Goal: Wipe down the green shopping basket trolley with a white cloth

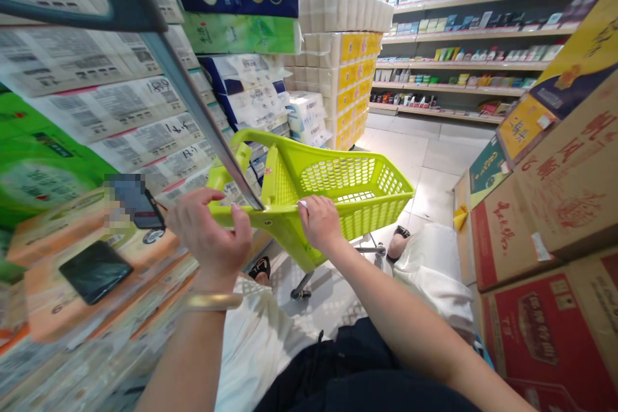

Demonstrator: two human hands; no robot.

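A lime-green plastic shopping cart (357,196) with perforated sides stands in front of me. My left hand (212,232), with a gold bangle at the wrist, is curled over the cart's near left edge, its thumb apart from the fingers. Further right, my right hand (319,222) has its fingers wrapped over the near rim; a small white spot shows by its fingertips. Between my hands, a grey metal pole (203,116) slants up from the cart to a dark loop handle (113,16). Just left of my left fingers is a dark phone-like object (149,209), partly pixelated.
Stacked tissue packs (145,87) rise on the left, with a black flat device (95,271) lying on orange packs. Toilet-roll bundles (355,71) stand beyond the cart. Cardboard cartons (570,167) line the right. Shelves of small boxes (458,32) stand behind a tiled floor (434,161).
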